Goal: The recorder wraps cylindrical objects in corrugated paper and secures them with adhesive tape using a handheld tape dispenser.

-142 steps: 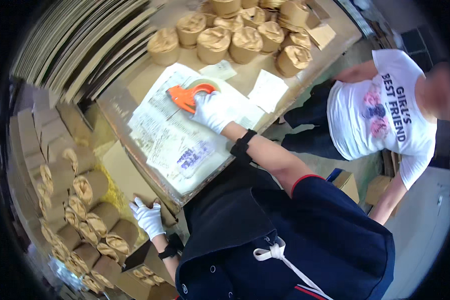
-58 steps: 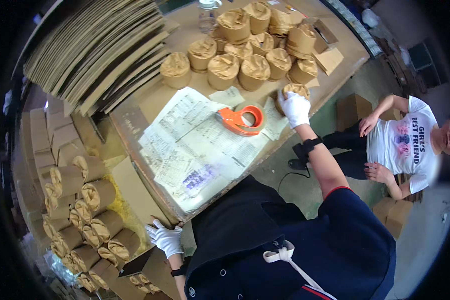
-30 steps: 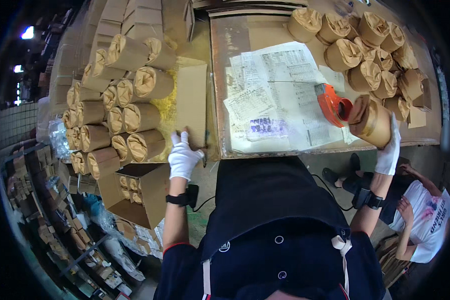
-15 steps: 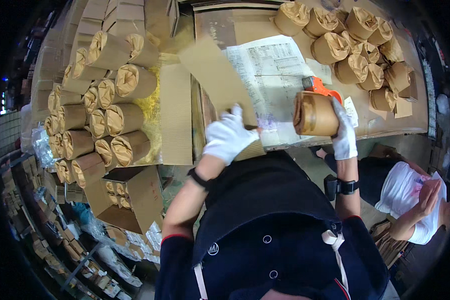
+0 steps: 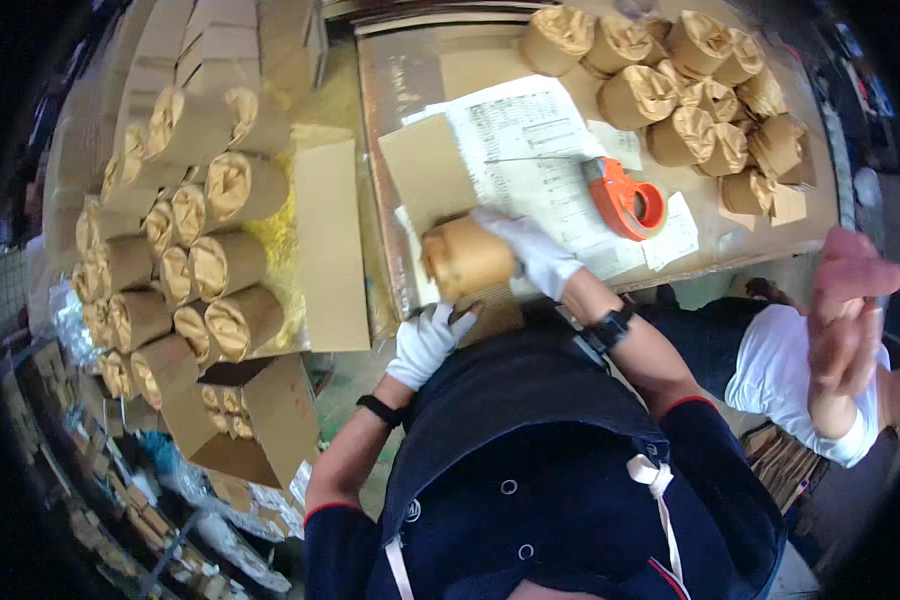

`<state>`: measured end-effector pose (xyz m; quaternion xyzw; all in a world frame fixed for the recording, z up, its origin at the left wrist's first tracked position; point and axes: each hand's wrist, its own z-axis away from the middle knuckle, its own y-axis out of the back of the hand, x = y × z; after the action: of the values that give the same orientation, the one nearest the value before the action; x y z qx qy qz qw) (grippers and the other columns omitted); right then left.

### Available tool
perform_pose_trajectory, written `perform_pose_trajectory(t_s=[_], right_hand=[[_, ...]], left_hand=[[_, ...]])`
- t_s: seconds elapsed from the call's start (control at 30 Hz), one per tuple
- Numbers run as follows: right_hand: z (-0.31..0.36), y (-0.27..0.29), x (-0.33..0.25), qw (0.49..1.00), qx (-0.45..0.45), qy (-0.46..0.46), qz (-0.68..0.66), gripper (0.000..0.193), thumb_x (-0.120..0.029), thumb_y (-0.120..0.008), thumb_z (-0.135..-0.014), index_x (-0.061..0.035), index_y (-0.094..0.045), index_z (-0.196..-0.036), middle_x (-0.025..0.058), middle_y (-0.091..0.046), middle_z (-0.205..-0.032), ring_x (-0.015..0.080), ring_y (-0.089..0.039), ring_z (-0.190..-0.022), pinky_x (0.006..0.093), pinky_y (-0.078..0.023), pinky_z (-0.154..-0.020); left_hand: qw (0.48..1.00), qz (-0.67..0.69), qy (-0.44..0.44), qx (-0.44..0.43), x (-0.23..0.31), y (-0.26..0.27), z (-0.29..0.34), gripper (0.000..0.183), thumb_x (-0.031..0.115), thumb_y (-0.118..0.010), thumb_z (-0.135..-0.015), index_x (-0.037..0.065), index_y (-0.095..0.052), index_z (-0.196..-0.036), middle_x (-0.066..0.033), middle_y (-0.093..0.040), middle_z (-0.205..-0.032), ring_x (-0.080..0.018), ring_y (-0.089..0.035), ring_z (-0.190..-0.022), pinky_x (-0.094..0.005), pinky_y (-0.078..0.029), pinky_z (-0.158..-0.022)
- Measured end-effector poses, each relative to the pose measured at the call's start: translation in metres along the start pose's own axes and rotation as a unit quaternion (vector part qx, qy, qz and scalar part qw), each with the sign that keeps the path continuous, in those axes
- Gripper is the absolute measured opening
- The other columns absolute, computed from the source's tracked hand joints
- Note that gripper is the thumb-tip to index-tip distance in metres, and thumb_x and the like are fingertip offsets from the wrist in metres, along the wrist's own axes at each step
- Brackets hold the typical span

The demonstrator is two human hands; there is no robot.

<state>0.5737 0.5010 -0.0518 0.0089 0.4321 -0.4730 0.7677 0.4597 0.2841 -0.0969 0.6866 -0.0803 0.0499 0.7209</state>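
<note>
A brown paper-wrapped roll (image 5: 467, 258) rests over a strip of corrugated cardboard (image 5: 432, 172) at the table's near edge. My right hand (image 5: 538, 258), in a white glove, grips the roll from its right side. Close to the strip's near end is my left hand (image 5: 420, 346), also gloved, with thumb and fingers apart and nothing visible between them. Whether it touches the cardboard I cannot tell. An orange tape dispenser (image 5: 625, 200) lies on printed sheets (image 5: 530, 130) to the right.
Several paper-wrapped rolls (image 5: 685, 135) stand at the table's far right; more (image 5: 235, 255) are stacked at left beside flat cardboard (image 5: 332, 245). Below them is an open carton (image 5: 275, 415) with rolls inside. Another person (image 5: 785, 350) is at right, a hand (image 5: 850, 310) raised.
My right hand has carried the roll leftward onto the cardboard strip. The strip now lies flatter, and my left hand has let go and drawn down toward me.
</note>
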Motion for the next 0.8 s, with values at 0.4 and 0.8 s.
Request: perform_pose_trajectory(t_s=[0.4, 0.8], right_hand=[[-0.118, 0.008, -0.024, 0.917, 0.101, 0.217, 0.318, 0.072, -0.053, -0.066, -0.085, 0.0030, -0.057, -0.128, 0.0195, -0.065, -0.119, 0.0297, -0.063, -0.104, 0.0372, -0.049, -0.092], [-0.038, -0.019, -0.017, 0.986, 0.018, 0.155, 0.058, 0.063, -0.045, -0.043, -0.101, -0.0031, -0.037, -0.148, 0.0160, -0.041, -0.149, 0.0254, -0.031, -0.142, 0.0299, -0.023, -0.115]], left_hand=[[0.722, 0.568, 0.263, 0.295, -0.056, 0.014, -0.110, 0.045, 0.011, -0.056, -0.094, 0.005, -0.050, -0.138, -0.0162, -0.044, -0.147, -0.0273, -0.041, -0.136, -0.0371, -0.034, -0.111], [0.671, 0.561, 0.334, 0.351, -0.045, 0.014, -0.110, 0.048, 0.028, -0.061, -0.097, 0.003, -0.050, -0.137, -0.0114, -0.052, -0.138, -0.0163, -0.053, -0.110, -0.0307, -0.044, -0.096]])
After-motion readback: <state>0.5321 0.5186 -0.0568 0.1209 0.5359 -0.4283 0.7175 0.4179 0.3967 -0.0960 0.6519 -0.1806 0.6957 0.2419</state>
